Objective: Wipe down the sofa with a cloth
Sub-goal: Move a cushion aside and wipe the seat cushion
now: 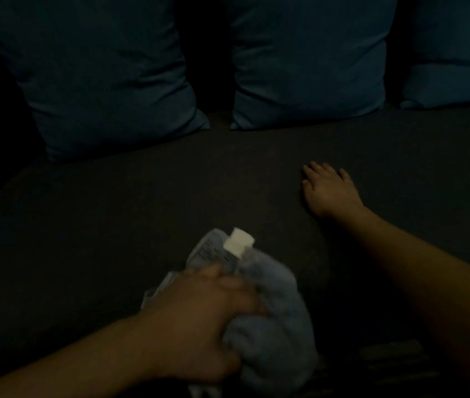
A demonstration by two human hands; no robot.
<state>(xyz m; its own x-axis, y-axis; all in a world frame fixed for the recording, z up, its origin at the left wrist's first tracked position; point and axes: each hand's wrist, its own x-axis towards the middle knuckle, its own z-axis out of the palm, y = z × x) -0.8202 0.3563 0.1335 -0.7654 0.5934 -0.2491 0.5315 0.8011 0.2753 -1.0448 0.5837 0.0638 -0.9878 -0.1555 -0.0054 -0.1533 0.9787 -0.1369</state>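
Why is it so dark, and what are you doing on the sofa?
A person is cleaning the sofa. Their left hand grips a pale cloth bunched together with a bottle that has a white cap. Their right hand rests flat and open on the dark seat. Three blue cushions lean along the back.

Head view, angled down, close over sofa seat (170, 182)

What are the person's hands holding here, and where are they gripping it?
The left hand grips a bunched cloth around its middle, with a white-capped bottle held against it. The right hand holds nothing; it rests flat on the sofa seat.
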